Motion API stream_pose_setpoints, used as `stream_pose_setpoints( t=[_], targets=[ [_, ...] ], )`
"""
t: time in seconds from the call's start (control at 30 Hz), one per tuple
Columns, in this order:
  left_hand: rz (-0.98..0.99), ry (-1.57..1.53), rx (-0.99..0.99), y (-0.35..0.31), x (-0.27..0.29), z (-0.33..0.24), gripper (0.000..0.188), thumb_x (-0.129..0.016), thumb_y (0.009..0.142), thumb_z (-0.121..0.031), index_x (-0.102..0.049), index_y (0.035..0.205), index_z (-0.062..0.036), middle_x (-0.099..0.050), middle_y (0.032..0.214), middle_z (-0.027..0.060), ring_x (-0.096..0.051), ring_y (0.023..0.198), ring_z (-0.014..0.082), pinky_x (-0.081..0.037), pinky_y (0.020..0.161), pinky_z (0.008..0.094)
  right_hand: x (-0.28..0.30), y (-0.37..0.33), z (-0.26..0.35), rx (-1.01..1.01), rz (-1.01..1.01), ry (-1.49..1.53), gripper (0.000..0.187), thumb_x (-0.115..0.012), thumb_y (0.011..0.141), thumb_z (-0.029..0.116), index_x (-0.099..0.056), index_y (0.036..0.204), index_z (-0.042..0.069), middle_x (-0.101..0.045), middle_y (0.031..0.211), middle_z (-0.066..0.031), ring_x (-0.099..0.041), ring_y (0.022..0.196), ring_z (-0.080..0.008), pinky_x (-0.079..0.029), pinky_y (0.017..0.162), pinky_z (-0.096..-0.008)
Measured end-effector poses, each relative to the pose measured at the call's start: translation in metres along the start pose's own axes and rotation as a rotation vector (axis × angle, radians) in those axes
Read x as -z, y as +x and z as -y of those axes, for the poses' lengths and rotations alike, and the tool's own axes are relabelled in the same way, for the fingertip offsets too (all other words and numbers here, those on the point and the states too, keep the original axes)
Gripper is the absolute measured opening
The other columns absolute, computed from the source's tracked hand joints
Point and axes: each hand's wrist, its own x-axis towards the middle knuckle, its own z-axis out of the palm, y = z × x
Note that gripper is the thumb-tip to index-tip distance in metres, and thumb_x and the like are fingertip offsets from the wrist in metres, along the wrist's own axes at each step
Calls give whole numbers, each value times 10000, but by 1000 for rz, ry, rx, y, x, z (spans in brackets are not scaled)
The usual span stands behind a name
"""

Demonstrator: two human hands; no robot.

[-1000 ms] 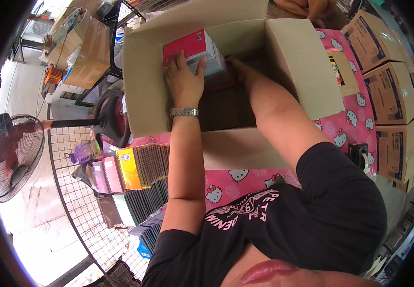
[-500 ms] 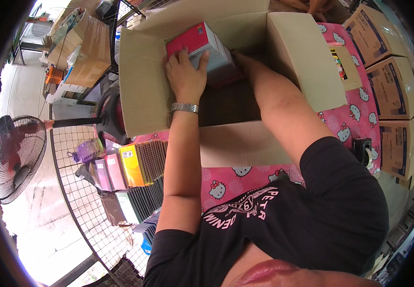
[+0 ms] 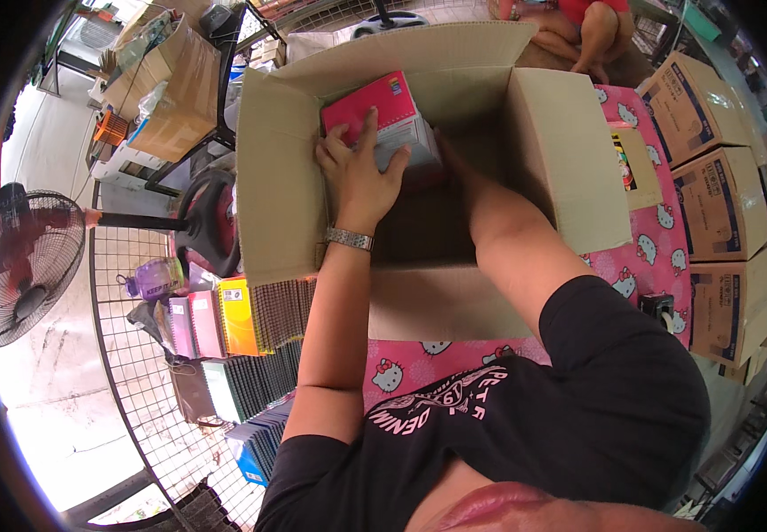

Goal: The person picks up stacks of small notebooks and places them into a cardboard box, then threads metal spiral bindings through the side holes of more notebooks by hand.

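Note:
A large open cardboard box (image 3: 437,306) stands in front of me with its flaps spread. In its far left corner sits a stack of notebooks with a red cover (image 3: 370,106) on top and a grey-white side towards me. My left hand (image 3: 361,173), wearing a metal watch, lies on this stack with its fingers spread over the red cover and the near edge. My right hand (image 3: 450,158) reaches down into the box against the stack's right side. Its fingers are hidden behind the stack.
Spiral notebooks (image 3: 242,315) in several colours stand in rows at the left, by a purple bottle (image 3: 155,278) and a fan (image 3: 33,266). Closed cartons (image 3: 720,199) are piled at the right. A tape dispenser (image 3: 657,308) rests on the pink cloth (image 3: 419,359). Another person (image 3: 579,35) crouches beyond the box.
The view has shifted, so the box appears lower and more of the other person shows. My left hand's fingers have spread wider on the stack, which stays in the same corner.

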Motion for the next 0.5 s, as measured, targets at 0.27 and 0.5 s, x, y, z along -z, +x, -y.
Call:
stream_pose_setpoints(
  t=[0.27,0.5],
  targets=[
    [-47,-73,49,-2,10,-9,643,-722,798,-388,-492,1398,-393,-273,1445,239,-242,1334,457,-178,1092,577,-1,-5,-2,32,15,38,538,-435,970,487,-519,1338,104,-547,1344,-126,-541,1204,-301,-472,967,-500],
    [57,-47,165,-1,21,-28,666,-748,757,-335,-509,1373,-417,-252,1484,269,-216,1356,485,-205,1094,600,-5,-8,-9,54,10,85,540,-430,971,493,-523,1334,104,-561,1332,-123,-553,1194,-299,-484,958,-500]
  ],
)
